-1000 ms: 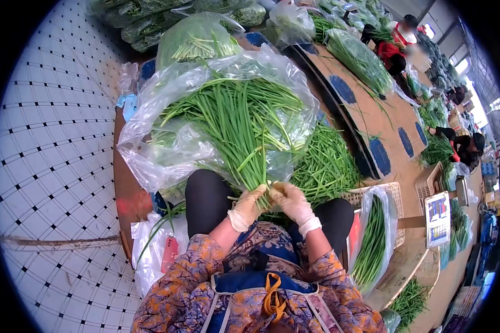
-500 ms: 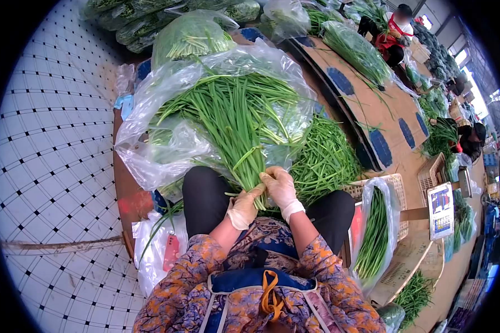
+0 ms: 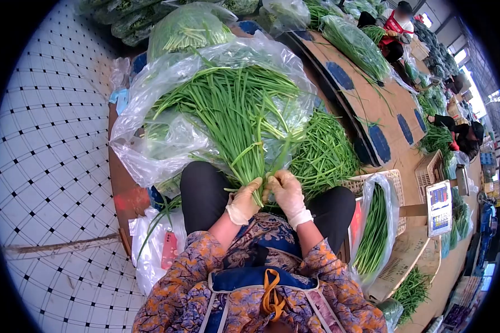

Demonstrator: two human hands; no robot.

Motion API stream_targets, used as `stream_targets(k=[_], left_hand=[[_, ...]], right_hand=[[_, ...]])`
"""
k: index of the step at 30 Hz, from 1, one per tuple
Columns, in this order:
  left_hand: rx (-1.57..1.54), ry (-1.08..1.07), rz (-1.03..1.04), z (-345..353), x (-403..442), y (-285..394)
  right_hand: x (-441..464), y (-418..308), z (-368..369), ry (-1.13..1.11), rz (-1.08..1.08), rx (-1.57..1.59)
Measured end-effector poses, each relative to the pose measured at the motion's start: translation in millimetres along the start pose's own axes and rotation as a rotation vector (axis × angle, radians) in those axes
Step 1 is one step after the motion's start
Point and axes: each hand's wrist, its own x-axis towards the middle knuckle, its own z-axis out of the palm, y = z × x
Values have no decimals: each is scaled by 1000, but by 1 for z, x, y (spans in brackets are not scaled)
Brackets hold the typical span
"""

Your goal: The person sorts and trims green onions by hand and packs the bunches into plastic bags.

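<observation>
My left hand (image 3: 243, 203), in a pale glove, is wrapped round the lower ends of a bunch of long green stalks (image 3: 236, 133). The leaves fan away from me over a large open clear plastic bag (image 3: 141, 158). Just right of the bunch, my gloved right hand (image 3: 285, 192) is closed, with a thin green stalk pinched at its fingertips. A heap of loose green stalks (image 3: 325, 155) lies beyond my right hand, beside the bag.
Right of my knee lie a bagged bundle of stalks (image 3: 372, 233), crates (image 3: 397, 266) and a scale display (image 3: 439, 208). A pink phone (image 3: 169, 250) rests on white plastic at left. Two people (image 3: 397, 33) work at the far right.
My right hand has drawn off the bunch's lower end to the right, now pinching a thin stalk. My left hand keeps its hold on the bunch. The view has shifted slightly.
</observation>
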Motion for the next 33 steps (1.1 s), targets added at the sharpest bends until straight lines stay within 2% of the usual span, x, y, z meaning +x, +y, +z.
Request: stream_targets(k=[2, 4, 5, 6, 8, 10, 11, 12, 13, 14, 15, 16, 18, 19, 20, 22, 24, 26, 27, 28, 30, 32, 33], left_hand=[[267, -74, 144, -5, 2, -12], [276, 137, 109, 8, -2, -16], [281, 241, 92, 12, -2, -17], [282, 239, 91, 11, -2, -14], [15, 67, -39, 7, -1, -5], [-7, 89, -18, 16, -3, -4], [143, 123, 61, 18, -4, -7], [295, 157, 136, 19, -6, -9], [615, 114, 261, 4, -4, -16], [617, 112, 257, -4, -4, -18], [330, 120, 127, -4, -4, -16], [42, 127, -2, -4, -3, -14], [-5, 55, -7, -2, -2, -8], [-52, -16, -14, 0, -4, -5], [-54, -13, -10, 3, -5, -5], [258, 151, 24, 14, -8, -5], [462, 140, 142, 10, -7, -3], [7, 201, -96, 13, -4, 1], [-134, 231, -93, 10, 1, -6], [-136, 234, -93, 17, 0, -6], [214, 488, -53, 32, -1, -3], [340, 557, -18, 38, 4, -11], [461, 552, 39, 31, 9, -18]], right_hand=[[1, -14, 3, -75, 97, -254], [10, -9, 6, -129, 103, -330], [11, -8, 3, -139, 263, -97], [12, -12, 2, -149, 419, 137], [10, 6, 5, -128, 392, 234], [5, 9, 7, -91, 340, 244], [6, 10, 4, -131, 305, -38], [8, 15, 3, -131, 309, -37], [11, 21, 3, -180, 336, -16], [14, 27, 3, -228, 363, 6], [12, 17, 1, -222, 384, 139], [10, 22, 2, -218, 385, 141], [0, 31, 4, -120, 99, 41], [-6, 31, 2, -130, 47, -108], [-12, 30, 0, -135, 46, -108], [-25, 4, -10, -97, -302, -134], [-30, 1, -15, -123, -319, -187], [-32, 2, -17, 17, -302, 183], [-27, 3, -27, 39, -143, 245], [-19, 1, -40, 59, 18, 307], [2, -5, -54, 244, 123, 695], [12, -5, -52, 179, 331, 459], [11, -21, -44, 37, 402, 279]])
